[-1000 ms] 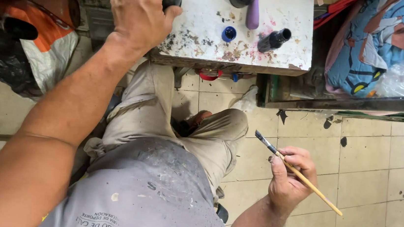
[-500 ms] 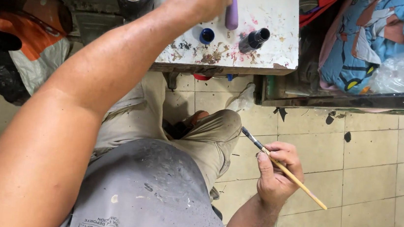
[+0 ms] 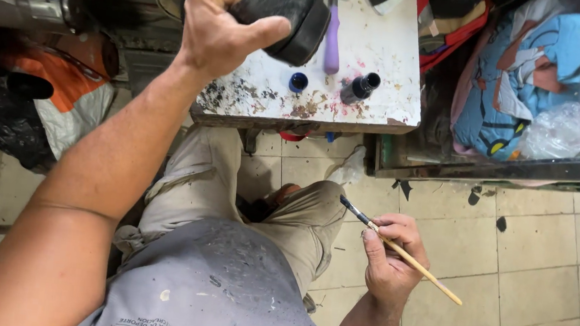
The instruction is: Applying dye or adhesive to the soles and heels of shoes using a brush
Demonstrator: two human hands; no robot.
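Left hand [image 3: 222, 18] clenched on black shoe [image 3: 284, 3], right hand [image 3: 391, 254] pinching paintbrush [image 3: 402, 250] near dark bottle [image 3: 361, 88].

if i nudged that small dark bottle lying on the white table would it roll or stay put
The small dark bottle lies on its side and looks round, so it would probably roll. The table edge is close, so it might drop off. It looks light; whether it is capped I cannot tell, so spilling is possible.

Left hand [image 3: 222, 25] raised, fist closed; right hand [image 3: 391, 258] low, pinching.
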